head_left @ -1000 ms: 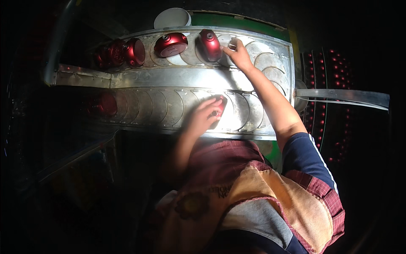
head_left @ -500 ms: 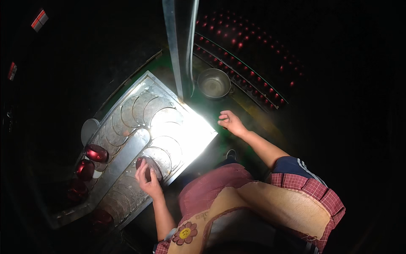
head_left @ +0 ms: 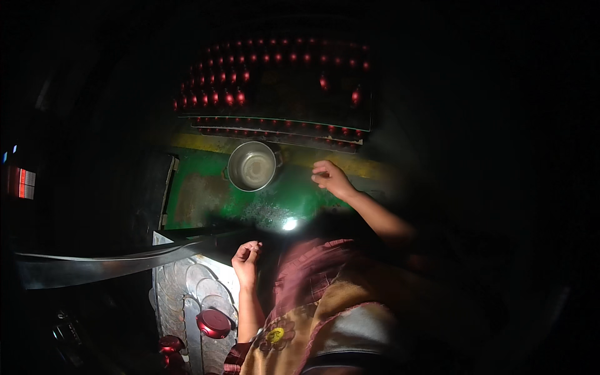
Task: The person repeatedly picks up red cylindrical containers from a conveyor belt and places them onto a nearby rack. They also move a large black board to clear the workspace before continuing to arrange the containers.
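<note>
My left hand (head_left: 247, 261) is raised beside the near right edge of a grey metal table (head_left: 172, 281). Its fingers are loosely bent, and I see nothing held in them. A shiny red rounded vessel (head_left: 214, 323) sits on the table to the left of that forearm, apart from the hand. Out over the floor on the right is my right hand (head_left: 332, 179), half curled with a gap between thumb and fingers and nothing visible in it. The closest thing to it is a round silver metal pot (head_left: 251, 166) with side handles, a short way to its left.
Beyond the pot stand racks (head_left: 275, 125) with rows of small red shiny pieces. More red vessels (head_left: 170, 345) lie at the table's lower left. A metal bar (head_left: 106, 269) crosses the left side. The floor (head_left: 294, 200) is green with a yellow stripe, and the surroundings are dark.
My left hand has come off the red vessel on the table. The view has turned to the right, so the table now lies lower left and the racks and pot face me.
</note>
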`<state>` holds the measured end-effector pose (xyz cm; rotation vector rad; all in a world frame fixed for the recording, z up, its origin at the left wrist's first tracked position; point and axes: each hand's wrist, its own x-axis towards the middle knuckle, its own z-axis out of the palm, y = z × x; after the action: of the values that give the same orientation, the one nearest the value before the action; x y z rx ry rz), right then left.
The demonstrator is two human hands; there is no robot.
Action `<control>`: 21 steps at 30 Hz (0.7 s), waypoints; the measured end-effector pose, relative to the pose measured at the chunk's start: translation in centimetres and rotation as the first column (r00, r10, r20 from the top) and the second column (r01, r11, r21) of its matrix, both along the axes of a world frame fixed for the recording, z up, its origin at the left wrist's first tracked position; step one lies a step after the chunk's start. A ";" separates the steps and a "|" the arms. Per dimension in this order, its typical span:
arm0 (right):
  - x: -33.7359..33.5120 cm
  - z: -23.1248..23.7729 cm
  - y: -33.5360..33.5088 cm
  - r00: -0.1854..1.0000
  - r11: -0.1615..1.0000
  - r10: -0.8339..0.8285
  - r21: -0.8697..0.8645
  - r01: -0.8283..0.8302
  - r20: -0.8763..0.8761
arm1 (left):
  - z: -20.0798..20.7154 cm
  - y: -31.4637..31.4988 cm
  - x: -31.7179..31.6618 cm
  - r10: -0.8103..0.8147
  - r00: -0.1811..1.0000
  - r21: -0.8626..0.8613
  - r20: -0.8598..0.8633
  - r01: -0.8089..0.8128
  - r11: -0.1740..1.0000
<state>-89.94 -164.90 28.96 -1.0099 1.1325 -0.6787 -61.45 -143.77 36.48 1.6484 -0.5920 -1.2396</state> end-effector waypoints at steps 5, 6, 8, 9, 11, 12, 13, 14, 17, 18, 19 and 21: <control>-6.0 -3.8 -5.9 0.985 0.987 -0.158 -0.050 0.155 -0.073 | -5.3 -13.1 0.0 -0.163 0.984 0.058 0.078 0.158 0.986; -7.2 -4.9 -7.7 0.974 0.985 -0.172 -0.051 0.166 -0.148 | -6.6 -16.4 -0.2 -0.204 0.976 0.103 0.078 0.195 0.975; -9.4 -7.0 -12.5 0.930 0.942 -0.265 -0.273 0.194 -0.256 | -10.5 -24.8 -1.4 -0.273 0.956 0.045 0.110 0.269 0.962; -10.4 -8.1 -15.0 0.899 0.911 -0.316 -0.360 0.199 -0.303 | -12.7 -29.6 -2.3 -0.316 0.943 -0.013 0.106 0.319 0.948; -10.3 -9.8 -18.8 0.818 0.891 -0.446 -0.265 0.368 -0.363 | -16.9 -37.5 -4.5 -0.337 0.903 -0.206 0.265 0.394 0.896; -10.4 -11.2 -21.3 0.691 0.904 -0.427 -0.275 0.326 -0.583 | -19.3 -42.3 -6.4 -0.371 0.874 -0.175 0.314 0.438 0.882; -10.5 -12.5 -23.9 0.505 0.929 -0.330 -0.180 0.322 -0.798 | -21.5 -46.9 -8.3 -0.406 0.839 -0.140 0.363 0.480 0.866; -11.1 -13.8 -26.9 0.562 0.937 -0.297 -0.121 0.329 -0.772 | -23.5 -51.2 -10.4 -0.434 0.755 -0.096 0.491 0.542 0.835; -12.0 -18.7 -33.0 0.602 0.926 -0.195 0.058 0.374 -0.775 | -28.5 -60.4 -16.5 -0.492 0.463 0.088 0.737 0.656 0.749; -11.8 -20.6 -34.2 0.526 0.915 -0.166 0.069 0.398 -0.834 | -29.6 -62.1 -18.4 -0.486 0.478 0.088 0.732 0.641 0.763; -11.6 -22.5 -35.4 0.449 0.902 -0.131 0.082 0.424 -0.884 | -30.7 -64.3 -20.3 -0.533 0.485 0.158 0.694 0.619 0.769; -10.7 -25.7 -36.2 0.226 0.868 -0.134 -0.004 0.496 -0.965 | -31.8 -65.7 -22.7 -0.573 0.535 0.271 0.621 0.539 0.797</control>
<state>-100.64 -201.11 3.25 -0.8656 2.5343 -0.0786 -84.16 -209.51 4.64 2.0335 -1.6860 -1.0234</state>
